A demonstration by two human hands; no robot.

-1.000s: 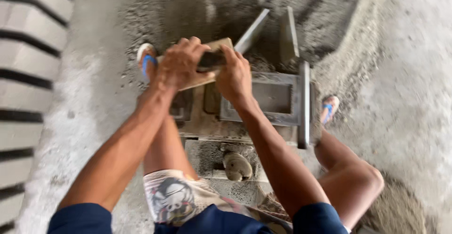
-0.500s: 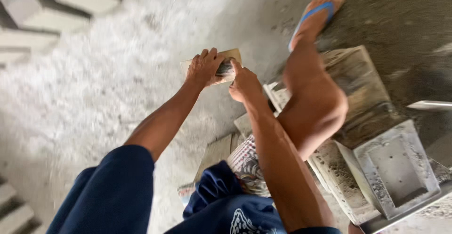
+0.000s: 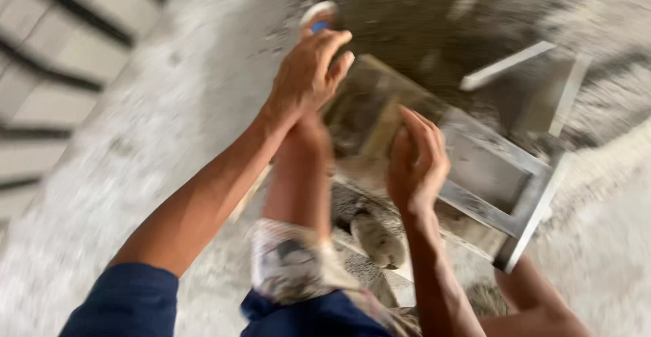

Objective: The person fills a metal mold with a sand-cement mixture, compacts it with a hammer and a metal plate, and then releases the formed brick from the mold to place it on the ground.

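Note:
The view is blurred by motion. My left hand [image 3: 308, 72] is raised over the far end of a grey metal mould frame [image 3: 502, 174], with curled fingers and nothing visible in it. My right hand [image 3: 417, 161] is lower, above the mould's middle, with its fingers stretched out. It lies against a tan flat board [image 3: 381, 130] that is tilted in the mould. Whether it grips the board is unclear. My bare knee [image 3: 298, 174] is between the two forearms.
Rows of pale concrete blocks [image 3: 47, 72] lie at the upper left. A blue-strapped sandal [image 3: 319, 15] is beyond my left hand. Dark wet mix [image 3: 407, 11] covers the ground at the top, and a loose metal frame part [image 3: 508, 66] lies to its right. Pale sand [image 3: 610, 194] lies at the right.
The camera has swung back over the mould. My hands, which were together on a small flat board to the left, have come apart, and the left hand no longer holds it.

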